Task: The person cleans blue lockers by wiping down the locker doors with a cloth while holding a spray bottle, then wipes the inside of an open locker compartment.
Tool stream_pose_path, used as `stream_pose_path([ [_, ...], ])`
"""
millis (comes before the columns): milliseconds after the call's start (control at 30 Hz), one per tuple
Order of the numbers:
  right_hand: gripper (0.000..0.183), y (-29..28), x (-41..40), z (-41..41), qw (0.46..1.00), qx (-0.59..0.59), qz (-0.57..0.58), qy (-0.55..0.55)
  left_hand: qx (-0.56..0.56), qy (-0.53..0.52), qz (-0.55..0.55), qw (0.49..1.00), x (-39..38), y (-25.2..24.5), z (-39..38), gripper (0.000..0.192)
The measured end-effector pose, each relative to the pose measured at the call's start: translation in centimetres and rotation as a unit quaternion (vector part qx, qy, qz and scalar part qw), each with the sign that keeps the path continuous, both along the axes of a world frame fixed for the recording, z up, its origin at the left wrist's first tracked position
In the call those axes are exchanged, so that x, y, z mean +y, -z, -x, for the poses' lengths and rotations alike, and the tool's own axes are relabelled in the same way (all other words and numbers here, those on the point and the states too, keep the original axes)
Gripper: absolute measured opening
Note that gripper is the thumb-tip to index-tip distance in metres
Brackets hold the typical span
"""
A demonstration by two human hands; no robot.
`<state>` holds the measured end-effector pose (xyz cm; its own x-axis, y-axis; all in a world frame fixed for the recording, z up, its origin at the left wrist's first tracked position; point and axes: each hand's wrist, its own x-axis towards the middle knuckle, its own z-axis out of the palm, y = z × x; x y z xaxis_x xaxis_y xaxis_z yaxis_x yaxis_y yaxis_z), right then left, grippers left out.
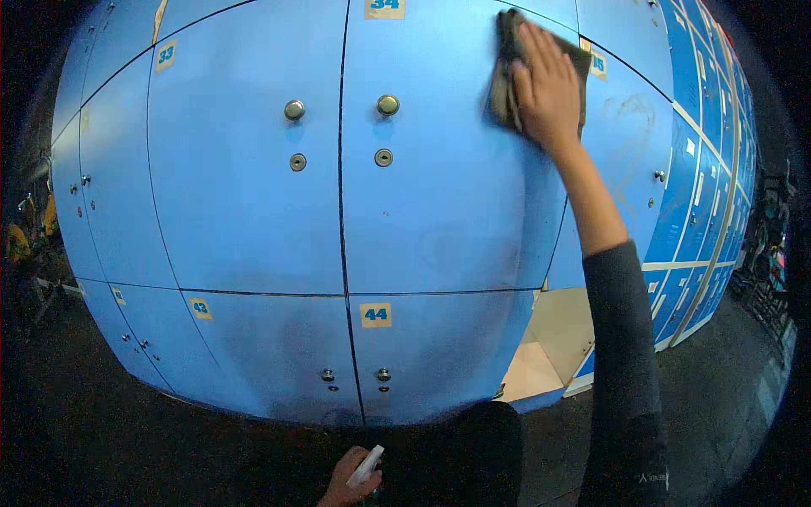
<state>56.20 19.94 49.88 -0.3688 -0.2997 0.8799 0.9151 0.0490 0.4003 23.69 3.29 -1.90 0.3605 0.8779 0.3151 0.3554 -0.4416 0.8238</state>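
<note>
My right hand point(548, 89) presses a dark grey-brown cloth point(505, 95) flat against the upper right part of a blue locker door point(437, 184). Its fingers lie spread over the cloth, which is slightly blurred. Low in the view, my left hand point(351, 478) grips a white sprayer head point(365, 468); whatever is below it is lost in the dark. The door carries a round metal knob point(388, 105) with a lock cylinder point(383, 158) under it. Faint smudges mark the lower part of the door.
Another blue door point(241, 190) adjoins on the left, with its own knob point(294, 110). At lower right, an open compartment point(538, 364) shows a pale interior. Brownish streaks mark the door point(624, 146) at right. Darker blue lockers point(687, 184) line the far right above a dark floor point(709, 405).
</note>
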Motion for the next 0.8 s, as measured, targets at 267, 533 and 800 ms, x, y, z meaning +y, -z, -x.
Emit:
stream_pose_path([
  [267, 0.052, 3.8, 0.2, 2.5, 0.999, 0.03, 0.017, 0.021, -0.078, 0.018, 0.055, 0.995, -0.3, -0.6, -0.1, 0.054],
  [533, 0.063, 19.8, -4.3, 5.9, 0.938, -0.182, 0.295, -0.001, -0.405, 0.188, 0.147, 0.882, 6.7, 21.5, 3.5, 0.063],
  [800, 0.061, 11.9, -3.8, 3.5, 0.967, -0.143, 0.213, -0.007, -0.216, -0.037, 0.31, 0.925, 3.0, 8.4, 1.8, 0.046],
])
